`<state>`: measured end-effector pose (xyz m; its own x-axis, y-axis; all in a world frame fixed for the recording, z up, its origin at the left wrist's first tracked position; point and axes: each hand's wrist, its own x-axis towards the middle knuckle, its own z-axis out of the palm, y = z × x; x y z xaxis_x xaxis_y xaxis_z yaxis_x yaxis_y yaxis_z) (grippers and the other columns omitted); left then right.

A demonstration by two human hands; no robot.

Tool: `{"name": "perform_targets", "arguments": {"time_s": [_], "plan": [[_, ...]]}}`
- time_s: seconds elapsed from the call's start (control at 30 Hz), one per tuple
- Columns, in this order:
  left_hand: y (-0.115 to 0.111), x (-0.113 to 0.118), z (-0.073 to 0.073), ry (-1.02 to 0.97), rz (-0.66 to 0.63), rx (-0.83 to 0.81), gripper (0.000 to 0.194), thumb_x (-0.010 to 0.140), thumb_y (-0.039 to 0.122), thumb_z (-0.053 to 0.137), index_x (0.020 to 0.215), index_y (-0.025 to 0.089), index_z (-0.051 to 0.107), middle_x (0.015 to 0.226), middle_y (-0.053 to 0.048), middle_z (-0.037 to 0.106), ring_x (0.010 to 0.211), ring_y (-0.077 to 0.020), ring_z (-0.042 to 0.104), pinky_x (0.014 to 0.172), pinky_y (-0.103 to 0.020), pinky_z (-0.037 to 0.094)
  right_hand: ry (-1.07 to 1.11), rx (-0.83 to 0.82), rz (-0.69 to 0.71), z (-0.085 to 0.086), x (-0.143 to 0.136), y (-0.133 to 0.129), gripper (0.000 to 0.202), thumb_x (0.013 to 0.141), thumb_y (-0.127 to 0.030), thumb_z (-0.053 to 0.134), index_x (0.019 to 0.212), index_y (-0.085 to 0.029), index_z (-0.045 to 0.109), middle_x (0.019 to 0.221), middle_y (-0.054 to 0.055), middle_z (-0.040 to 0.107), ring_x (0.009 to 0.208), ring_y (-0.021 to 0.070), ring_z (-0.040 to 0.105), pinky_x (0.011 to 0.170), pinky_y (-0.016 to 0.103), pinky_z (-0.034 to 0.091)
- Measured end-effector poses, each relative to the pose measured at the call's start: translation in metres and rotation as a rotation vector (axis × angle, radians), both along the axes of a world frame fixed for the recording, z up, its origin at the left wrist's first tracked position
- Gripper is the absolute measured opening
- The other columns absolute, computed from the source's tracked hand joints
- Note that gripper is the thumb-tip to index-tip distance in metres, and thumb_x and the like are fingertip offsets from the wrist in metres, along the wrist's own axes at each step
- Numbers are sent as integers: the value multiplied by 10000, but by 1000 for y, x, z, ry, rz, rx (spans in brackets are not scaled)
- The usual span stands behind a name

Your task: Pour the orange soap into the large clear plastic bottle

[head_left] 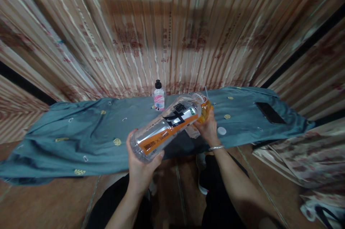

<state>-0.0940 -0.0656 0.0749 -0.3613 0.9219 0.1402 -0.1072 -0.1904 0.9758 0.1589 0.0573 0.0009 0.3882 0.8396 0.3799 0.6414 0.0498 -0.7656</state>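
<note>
My left hand [142, 162] is closed around the base of a large clear plastic bottle [169, 126] with a silver and orange label. The bottle is tilted, its neck lower-hidden end pointing to the upper right. My right hand [207, 126] is wrapped round a small see-through container of amber colour [205, 110], beside the bottle's neck. Whether the two touch, I cannot tell. A thin pale stick [206, 92] rises behind the container. Close to my right hand, a round white cap [221, 130] and a crumpled tissue-like piece [193, 131] lie on the cloth.
A blue-green patterned cloth [99, 132] covers the narrow surface before me. On it, a small clear bottle with a black top and pink label [159, 98] stands upright at the back. A dark phone [269, 112] lies at the right. A pleated curtain [172, 35] hangs close behind.
</note>
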Motion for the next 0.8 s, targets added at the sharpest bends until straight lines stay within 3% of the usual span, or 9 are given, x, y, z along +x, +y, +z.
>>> {"name": "perform_targets", "arguments": {"time_s": [0.27,0.6,0.8], "plan": [[1,-1,0,-12,4,4,918,608,309,969,1374,243,468,1211,-82,710,1029,-239,746,922,-365,620,-5,15,-2,-7,2,3,938,713,-700,784,1425,-172,475,1303,195,703,1149,366,722,971,516,599],[0,0,0,-10,0,-1,924,613,325,968,1383,243,463,1239,-87,698,1064,-243,741,959,-370,606,41,-9,4,5,-4,-2,1031,699,-770,729,1467,-138,455,1346,218,697,1186,374,719,1000,518,589],[1,-3,-1,-10,-40,-17,946,611,359,977,1383,256,440,1225,-81,693,1057,-264,743,961,-407,607,36,10,2,3,-3,-1,1013,688,-752,773,1449,-156,469,1301,201,721,1128,371,739,953,501,606]]}}
